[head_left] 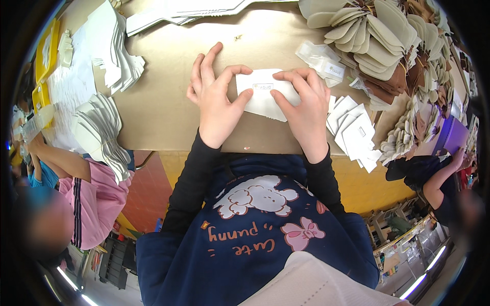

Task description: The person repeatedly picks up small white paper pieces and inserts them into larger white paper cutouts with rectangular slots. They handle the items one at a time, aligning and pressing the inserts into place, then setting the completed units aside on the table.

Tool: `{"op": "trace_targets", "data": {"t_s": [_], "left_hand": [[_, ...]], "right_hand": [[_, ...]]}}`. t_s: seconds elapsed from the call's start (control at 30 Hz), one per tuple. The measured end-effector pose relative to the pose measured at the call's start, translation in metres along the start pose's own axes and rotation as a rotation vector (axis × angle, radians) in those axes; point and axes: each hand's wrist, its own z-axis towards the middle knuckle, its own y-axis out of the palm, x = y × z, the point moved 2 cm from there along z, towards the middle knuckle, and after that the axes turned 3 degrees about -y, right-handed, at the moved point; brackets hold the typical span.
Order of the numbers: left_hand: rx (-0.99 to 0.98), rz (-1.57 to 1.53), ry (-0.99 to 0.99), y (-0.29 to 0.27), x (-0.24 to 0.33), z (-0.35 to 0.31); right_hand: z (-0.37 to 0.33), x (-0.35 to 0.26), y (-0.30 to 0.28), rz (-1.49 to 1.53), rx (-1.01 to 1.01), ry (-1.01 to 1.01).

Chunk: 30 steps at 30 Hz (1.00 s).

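A white flat cut piece (pixel 270 109) with a small rectangular label (pixel 263 87) at its middle lies on the table in front of me. My left hand (pixel 219 94) has thumb and index finger on the piece's left side, the thumb at the label's left end. Its other fingers spread upward, off the piece. My right hand (pixel 309 97) grips the right side, index finger bent over the top edge and thumb tip by the label's right end. To the right of it, a fanned pile of white pieces (pixel 352 125) lies at the table's edge; one shows a similar label.
Clear plastic bags (pixel 319 57), one with a label, lie beyond my right hand. Bundles of beige and brown pieces (pixel 377 43) crowd the right. White stacks (pixel 115 48) and a tied bundle (pixel 99 127) sit left. Co-workers' arms (pixel 66 158) show at both sides.
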Motion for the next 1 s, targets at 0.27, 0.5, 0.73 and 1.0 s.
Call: {"op": "trace_targets", "data": {"t_s": [0.27,0.5,0.73,1.0], "left_hand": [[0.05,-0.023,0.013,0.0,0.0,-0.001],[0.124,-0.065,0.07,-0.002,-0.011,0.002],[0.148,-0.149,0.138,-0.005,-0.017,0.001],[0.141,-0.151,0.115,-0.006,-0.016,0.002]], "right_hand": [[0.001,0.001,0.0,-0.005,-0.017,-0.007],[0.001,0.002,0.0,0.006,-0.017,0.001],[0.0,0.003,0.001,-0.005,-0.035,-0.026],[-0.001,-0.005,0.0,-0.1,-0.011,-0.106]]}}
